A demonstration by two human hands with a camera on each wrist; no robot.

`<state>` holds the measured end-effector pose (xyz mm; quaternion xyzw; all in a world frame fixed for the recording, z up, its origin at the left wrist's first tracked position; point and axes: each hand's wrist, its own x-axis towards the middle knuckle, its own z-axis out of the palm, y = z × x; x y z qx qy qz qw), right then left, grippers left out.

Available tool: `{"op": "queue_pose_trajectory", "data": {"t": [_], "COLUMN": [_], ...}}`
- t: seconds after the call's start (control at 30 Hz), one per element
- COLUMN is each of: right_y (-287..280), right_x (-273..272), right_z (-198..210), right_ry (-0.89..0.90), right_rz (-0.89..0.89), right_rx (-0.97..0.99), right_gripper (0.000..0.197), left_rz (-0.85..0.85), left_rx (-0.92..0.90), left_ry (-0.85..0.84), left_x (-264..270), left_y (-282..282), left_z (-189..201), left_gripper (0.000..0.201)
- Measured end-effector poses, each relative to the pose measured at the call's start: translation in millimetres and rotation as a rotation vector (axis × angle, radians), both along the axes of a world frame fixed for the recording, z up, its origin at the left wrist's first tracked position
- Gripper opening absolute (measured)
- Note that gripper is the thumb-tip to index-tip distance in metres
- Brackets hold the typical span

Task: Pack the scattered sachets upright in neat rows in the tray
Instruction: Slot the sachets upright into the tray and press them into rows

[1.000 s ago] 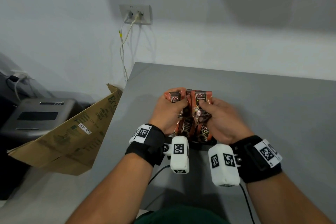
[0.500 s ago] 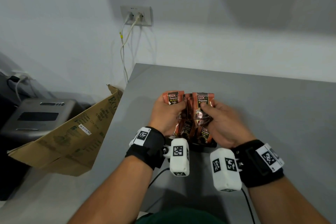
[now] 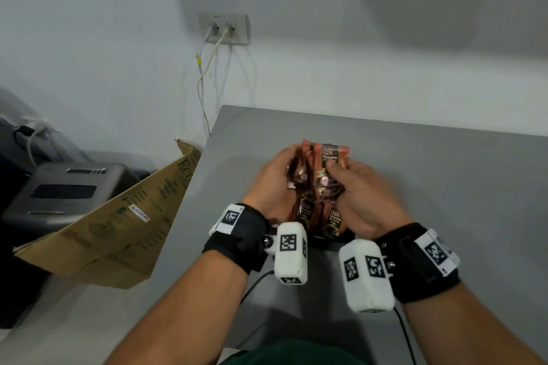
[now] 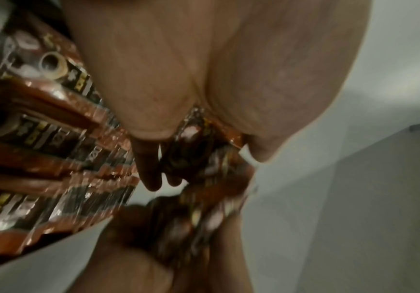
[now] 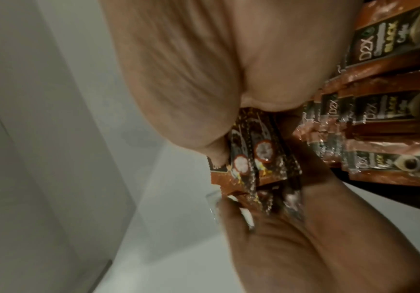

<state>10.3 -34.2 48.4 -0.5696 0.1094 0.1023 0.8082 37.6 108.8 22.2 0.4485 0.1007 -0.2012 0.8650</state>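
Grey table [image 3: 430,187] beneath both hands. Cardboard box [image 3: 112,222] well left of left hand. Black tray [image 3: 323,241] just nearer than the hands, mostly hidden. Packed sachets [image 3: 333,219] upright in rows in tray, between the wrists. Left hand [image 3: 268,184] grasping bundle of sachets [image 3: 299,169]. Right hand [image 3: 360,195] pinching second sachet bundle [image 3: 330,163], touching the first, raised above tray.

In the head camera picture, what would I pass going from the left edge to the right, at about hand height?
Grey machine → brown cardboard box flap → left hand gripping orange-brown coffee sachets → right hand gripping its own bunch of sachets → bare grey tabletop.
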Motion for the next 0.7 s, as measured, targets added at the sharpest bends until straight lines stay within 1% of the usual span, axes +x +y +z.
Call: {"op": "queue_pose_trajectory", "data": {"t": [0.03,0.07,0.1,0.17,0.23,0.3,0.37,0.4,0.43,0.5,0.53,0.57,0.6,0.63,0.7], "right_y": [7.3,12.7,15.7,16.8,15.4,15.4,15.7,13.8,10.0,-2.3,-8.5,-12.3,-13.6,-13.3,-11.7], "right_x": [-2.8,-5.5,-7.5,-8.1,-6.0,-4.7,-8.0,-9.0,-9.3,-6.8,-4.2,-2.1,-0.8,0.1,2.6], "right_z": [0.4,1.6,1.8,-2.0,-8.1,-13.9,-13.2,-10.7,-7.9,1.3,6.7,12.8,18.0,22.0,26.4], "right_ry": [-0.003,-0.017,-0.05,-0.151,-0.228,-0.2,-0.217,-0.236,-0.252,-0.306,-0.359,-0.416,-0.47,-0.514,-0.56], "right_rz": [0.015,0.028,0.035,0.05,0.088,0.148,0.191,0.212,0.24,0.321,0.391,0.491,0.59,0.661,0.694], "right_rx": [-0.037,-0.107,-0.201,-0.447,-0.764,-1.044,-1.223,-1.248,-1.218,-1.099,-1.099,-1.16,-1.24,-1.307,-1.352], "right_gripper": [0.024,0.023,0.025,0.03,0.029,0.041,0.053,0.061,0.071,0.099,0.113,0.124,0.13,0.131,0.126], "left_rz": [-0.055,-0.096,-0.102,-0.053,-0.043,-0.039,-0.012,-0.01,-0.011,-0.006,-0.007,-0.022,-0.049,-0.077,-0.109], "left_rx": [-0.034,-0.056,-0.05,-0.023,-0.061,-0.105,-0.109,-0.11,-0.104,-0.08,-0.069,-0.057,-0.042,-0.029,-0.021], "left_ry": [0.006,-0.006,-0.024,-0.021,0.009,0.059,0.067,0.06,0.053,0.038,0.021,0.005,-0.008,-0.013,-0.011], "left_x": [-4.0,-6.3,-7.1,-8.8,-11.1,-11.4,-11.1,-10.8,-9.8,-9.3,-9.0,-8.8,-9.6,-10.7,-10.9], "left_y": [-5.8,-10.6,-14.1,-18.0,-20.6,-20.5,-18.4,-17.1,-15.0,-11.5,-9.8,-9.1,-8.9,-9.6,-10.8], "left_z": [2.3,3.0,1.8,-1.6,-1.8,-2.6,-3.1,-4.0,-6.4,-4.2,-3.1,-3.0,-0.8,1.1,1.6], "left_gripper": [0.054,0.053,0.048,0.04,0.038,0.036,0.027,0.025,0.024,0.022,0.022,0.021,0.019,0.017,0.015]}}
